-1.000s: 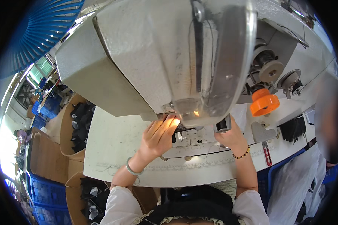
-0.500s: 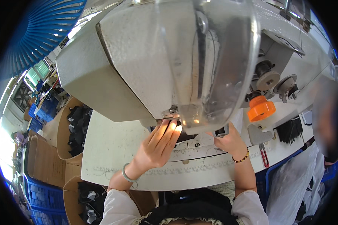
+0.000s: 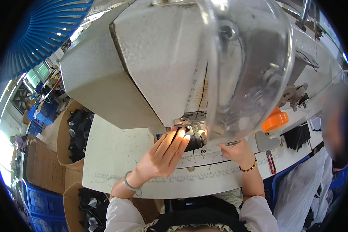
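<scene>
My left hand (image 3: 163, 156) lies with fingers stretched flat on a black fabric piece (image 3: 194, 143) under the head of a sewing machine (image 3: 154, 69). Its fingertips are lit, close beside the metal presser parts (image 3: 191, 118). To the right, my right hand (image 3: 239, 152) is closed with its fingers curled, just by the lower edge of the clear plastic cover (image 3: 255, 73). That cover and a small metal part hide some of its fingers, so what it grips cannot be made out.
On the white table (image 3: 116, 154) at right are an orange knob (image 3: 275, 120), a grey pad (image 3: 267, 141), red-handled snips (image 3: 271, 162) and black strips (image 3: 297, 136). Cardboard boxes (image 3: 71, 201) of black pieces and blue crates (image 3: 46, 201) stand left. A blue fan (image 3: 46, 31) is upper left.
The view has shifted, so the clear cover sits further right and hides more of the orange knob. More of the black fabric piece shows beside my left fingers. Both hands stay nearly in place.
</scene>
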{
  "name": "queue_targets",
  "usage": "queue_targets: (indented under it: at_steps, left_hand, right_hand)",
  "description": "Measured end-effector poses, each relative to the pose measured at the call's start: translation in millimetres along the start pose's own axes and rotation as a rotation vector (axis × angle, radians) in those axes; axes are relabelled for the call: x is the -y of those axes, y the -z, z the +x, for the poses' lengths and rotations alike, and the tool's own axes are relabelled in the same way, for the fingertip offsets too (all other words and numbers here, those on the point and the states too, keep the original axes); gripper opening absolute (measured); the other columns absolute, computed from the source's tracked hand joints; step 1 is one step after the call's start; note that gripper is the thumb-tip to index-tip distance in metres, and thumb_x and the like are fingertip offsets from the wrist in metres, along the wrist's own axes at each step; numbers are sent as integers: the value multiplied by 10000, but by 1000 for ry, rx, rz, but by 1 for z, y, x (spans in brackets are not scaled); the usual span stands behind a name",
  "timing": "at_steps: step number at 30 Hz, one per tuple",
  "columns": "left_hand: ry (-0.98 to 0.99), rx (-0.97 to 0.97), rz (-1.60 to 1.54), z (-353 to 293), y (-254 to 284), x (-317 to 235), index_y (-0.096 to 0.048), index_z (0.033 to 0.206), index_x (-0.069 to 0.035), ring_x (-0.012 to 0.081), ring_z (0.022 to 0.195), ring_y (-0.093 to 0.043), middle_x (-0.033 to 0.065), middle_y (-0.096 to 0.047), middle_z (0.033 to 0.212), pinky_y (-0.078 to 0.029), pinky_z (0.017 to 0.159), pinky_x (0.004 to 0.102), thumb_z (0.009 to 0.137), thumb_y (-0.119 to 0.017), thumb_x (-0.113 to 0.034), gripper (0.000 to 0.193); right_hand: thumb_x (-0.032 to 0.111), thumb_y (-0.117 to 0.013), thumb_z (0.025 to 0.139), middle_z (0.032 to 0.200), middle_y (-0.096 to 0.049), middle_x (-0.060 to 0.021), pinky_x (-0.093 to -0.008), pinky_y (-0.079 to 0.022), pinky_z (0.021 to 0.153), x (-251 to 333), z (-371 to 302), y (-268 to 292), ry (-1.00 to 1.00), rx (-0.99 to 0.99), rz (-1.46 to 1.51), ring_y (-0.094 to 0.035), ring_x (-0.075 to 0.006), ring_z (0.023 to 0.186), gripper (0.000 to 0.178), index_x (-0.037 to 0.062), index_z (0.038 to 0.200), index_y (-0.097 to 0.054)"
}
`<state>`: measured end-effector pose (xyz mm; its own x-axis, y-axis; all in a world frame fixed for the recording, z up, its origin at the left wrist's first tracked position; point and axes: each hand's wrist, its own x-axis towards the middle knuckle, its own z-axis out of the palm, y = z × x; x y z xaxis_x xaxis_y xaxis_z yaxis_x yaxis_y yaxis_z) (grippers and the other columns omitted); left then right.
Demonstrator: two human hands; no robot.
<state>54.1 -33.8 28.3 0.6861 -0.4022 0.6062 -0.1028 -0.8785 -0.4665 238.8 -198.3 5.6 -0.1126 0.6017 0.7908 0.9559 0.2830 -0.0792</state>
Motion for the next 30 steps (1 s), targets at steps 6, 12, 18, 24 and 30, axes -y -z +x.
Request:
queue_targets:
  at_steps: [6,12,18,24,30]
  left_hand:
    - [24,-42,-58,-3,-4,3,-623,1046,85,297,931,-619,200,-631,1042,-558,775,354,718,-627,-44,353]
    - [32,-3,-69,-4,-1,3,-623,1050,81,305,933,-621,202,-630,1049,-558,786,360,724,-616,-52,353]
    - [-20,44,8,-1,4,1,-612,1053,93,339,984,-618,216,-621,1042,-557,806,375,754,-596,-41,328]
    - [-24,39,50,1,3,-4,-604,1065,92,348,985,-615,214,-621,1037,-552,821,379,770,-586,-38,323]
    - [-23,27,-13,-1,3,3,-605,1079,87,333,970,-616,207,-621,1034,-547,819,367,751,-601,-38,351]
  right_hand:
    - [-67,-612,527,924,-526,-85,-380,-457,674,1,-2,-3,-9,-10,-24,-539,-294,817,187,5,688,-550]
    - [-52,-617,519,925,-516,-82,-348,-463,641,3,-3,-3,-24,18,-47,-530,-268,823,177,11,676,-566]
    - [-64,-623,551,944,-520,-61,-339,-474,643,4,0,-3,-33,24,-44,-536,-257,838,186,22,713,-591]
    - [-58,-619,569,940,-525,-37,-339,-478,668,3,4,6,16,8,-82,-542,-255,844,191,35,732,-586]
    - [-4,-609,592,899,-515,-39,-361,-474,674,6,-1,5,5,54,-121,-551,-256,840,145,36,726,-569]
